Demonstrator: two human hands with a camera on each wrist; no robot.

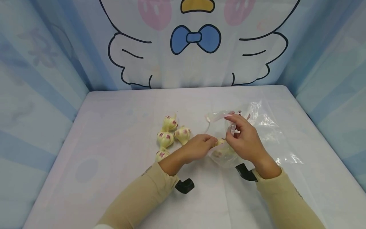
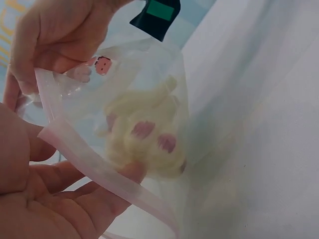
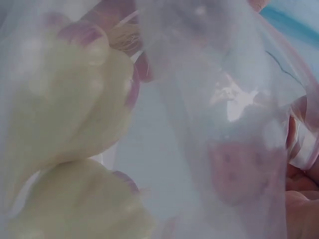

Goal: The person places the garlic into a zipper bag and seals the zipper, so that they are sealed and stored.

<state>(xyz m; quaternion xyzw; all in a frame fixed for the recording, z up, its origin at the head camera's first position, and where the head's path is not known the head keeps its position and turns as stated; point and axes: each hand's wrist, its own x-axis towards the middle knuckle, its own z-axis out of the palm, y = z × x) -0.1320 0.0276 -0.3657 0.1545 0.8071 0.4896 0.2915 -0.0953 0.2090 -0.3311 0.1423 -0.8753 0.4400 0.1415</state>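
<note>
Pale yellow garlic bulbs with purple patches lie inside a clear plastic bag edged by a pinkish strip. My right hand grips the bag's upper edge between thumb and fingers. At the bag's mouth is my left hand, its fairly straight fingers reaching behind the strip against a bulb. Its thumb stands apart from that bulb. Two bulbs show large through hazy film in the right wrist view. Left of the hands, several more garlic bulbs lie on the white table.
A white cloth covers the table. Patterned curtains close in both sides, with a cartoon backdrop behind. Black wrist mounts jut from both sleeves. Loose bag film spreads to the right.
</note>
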